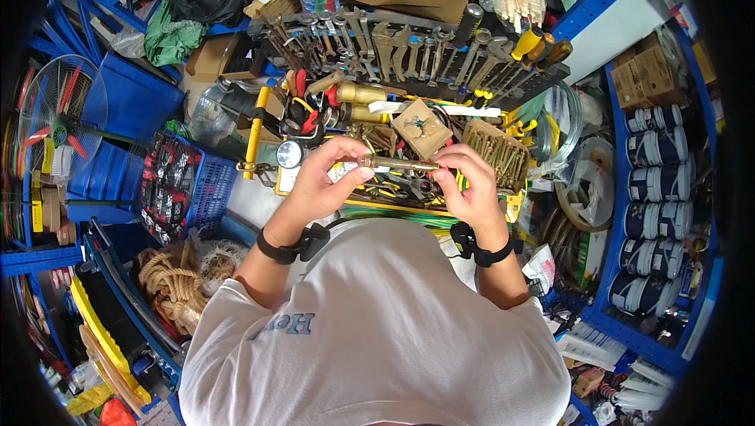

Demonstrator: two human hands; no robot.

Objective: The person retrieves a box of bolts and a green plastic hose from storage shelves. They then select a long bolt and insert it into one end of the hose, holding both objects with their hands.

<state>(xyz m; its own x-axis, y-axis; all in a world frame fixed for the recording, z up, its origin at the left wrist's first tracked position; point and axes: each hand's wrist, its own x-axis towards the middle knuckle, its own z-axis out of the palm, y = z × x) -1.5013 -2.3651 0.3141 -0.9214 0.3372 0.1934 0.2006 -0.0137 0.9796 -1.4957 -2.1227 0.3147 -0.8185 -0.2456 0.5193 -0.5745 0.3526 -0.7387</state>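
A slim, brass-coloured metal bolt (403,164), shiny and rod-like, lies roughly level from left to right above a yellow-edged tray (513,209) of jumbled tools. The left hand's (335,177) thumb and fingers pinch its left end, the right hand's (472,184) its right, partly covering both ends. A round lamp (290,154) sits left; more bolts (495,155) fill a box to the right. Just beyond is a cardboard piece (407,132); farther, a row of wrenches (384,46).
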